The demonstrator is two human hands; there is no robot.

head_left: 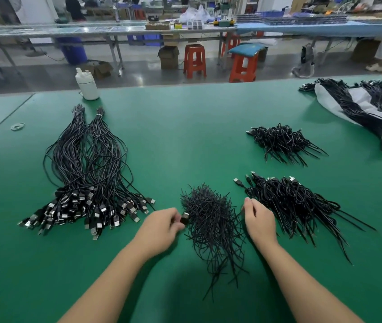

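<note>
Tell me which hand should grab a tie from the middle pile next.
Right. The left hand pinches a USB plug, while the right hand sits at the edge of the tie pile; whether it holds anything is unclear.

**A bench on a cable-assembly factory floor**

Your green work mat [185, 136] carries banded bundles of USB cables [87, 178], a heap of black wire ties [211, 220] and piles of coiled cables [290, 199], with more bundles on a grey sheet [325, 96] at your far right. Across the aisle run long steel-legged benches [115, 31] loaded with stacked trays [302, 19]. Around them, red plastic stools [194, 60], open cartons [168, 57] and a blue drum [73, 50] stand on a polished concrete floor [138, 73]. Another person [74, 8] is at a station farther back.
</note>
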